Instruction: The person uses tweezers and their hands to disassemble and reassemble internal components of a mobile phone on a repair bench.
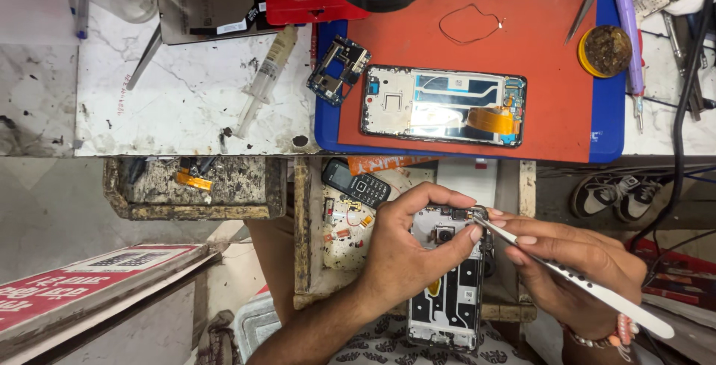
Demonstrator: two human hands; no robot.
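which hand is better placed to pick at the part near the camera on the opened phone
Right. The right hand holds the tweezers, tips at the top of the opened phone; the left hand grips the phone.

An opened smartphone (pixel 444 105) lies on an orange mat (pixel 544 52) beside a loose circuit board (pixel 338 69). A syringe (pixel 265 78) rests on the white surface (pixel 179 104). A small keypad phone (pixel 356 181) sits in the open drawer (pixel 302 231).

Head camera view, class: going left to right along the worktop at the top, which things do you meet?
Syringe → small circuit board → opened phone on the red mat → round tin → purple-handled tool.
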